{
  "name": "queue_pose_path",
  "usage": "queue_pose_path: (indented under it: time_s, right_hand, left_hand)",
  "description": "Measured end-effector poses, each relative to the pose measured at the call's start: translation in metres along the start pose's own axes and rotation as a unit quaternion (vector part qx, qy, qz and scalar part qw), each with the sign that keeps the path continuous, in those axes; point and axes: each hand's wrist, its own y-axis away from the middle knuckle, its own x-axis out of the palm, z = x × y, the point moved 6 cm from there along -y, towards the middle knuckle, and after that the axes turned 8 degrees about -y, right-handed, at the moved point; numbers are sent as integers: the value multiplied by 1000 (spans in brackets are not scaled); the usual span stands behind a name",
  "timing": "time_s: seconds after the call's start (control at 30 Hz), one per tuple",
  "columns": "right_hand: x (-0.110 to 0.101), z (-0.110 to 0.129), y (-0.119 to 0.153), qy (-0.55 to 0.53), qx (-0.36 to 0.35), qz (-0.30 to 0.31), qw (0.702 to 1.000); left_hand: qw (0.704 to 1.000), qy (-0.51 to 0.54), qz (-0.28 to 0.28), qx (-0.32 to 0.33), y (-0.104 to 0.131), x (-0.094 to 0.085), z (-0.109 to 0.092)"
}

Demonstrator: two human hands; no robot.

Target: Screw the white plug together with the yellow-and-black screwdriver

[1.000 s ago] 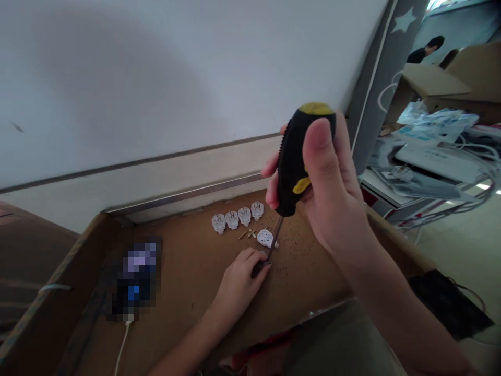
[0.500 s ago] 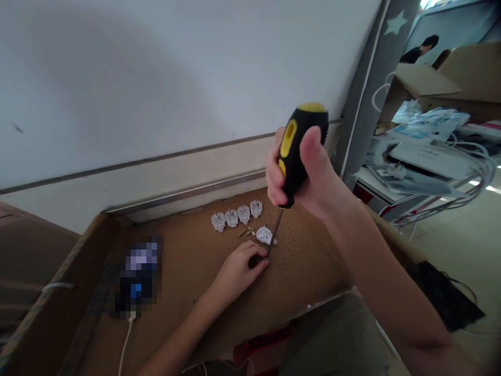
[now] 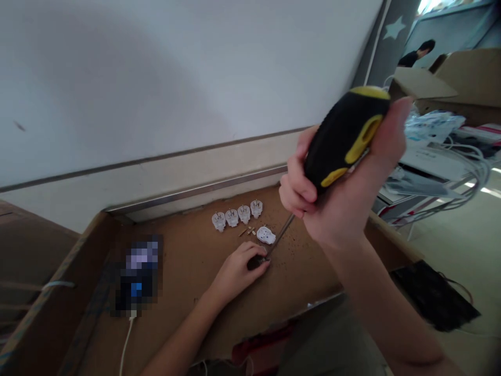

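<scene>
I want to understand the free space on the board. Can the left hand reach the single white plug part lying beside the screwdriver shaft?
Probably yes. The left hand rests close to the white plug part, with only the screwdriver shaft slanting between them; the hand would first have to release the small dark piece it pins.

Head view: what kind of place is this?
Probably a small assembly or repair workshop. The right hand grips a screwdriver over a dark part pinned by the left hand on a brown worktop. White plug parts sit in a row; cartons and cables are piled behind.
</scene>
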Motion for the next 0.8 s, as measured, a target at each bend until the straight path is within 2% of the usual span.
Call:
queue_pose_path:
  time_s: [0.17, 0.3, 0.57, 0.8]
  right_hand:
    - [4, -14, 6, -25, -13, 30, 999]
    - [-1, -24, 5, -36, 12, 19, 999]
    - [-2, -18, 5, -28, 10, -6, 1000]
    - [-2, -20, 1, -37, 1, 11, 999]
  left_hand:
    - [1000, -8, -13, -4, 1, 1, 1]
    - [1000, -5, -14, -5, 1, 2, 1]
    - [1000, -8, -15, -12, 1, 1, 0]
    - [1000, -9, -14, -14, 0, 1, 1]
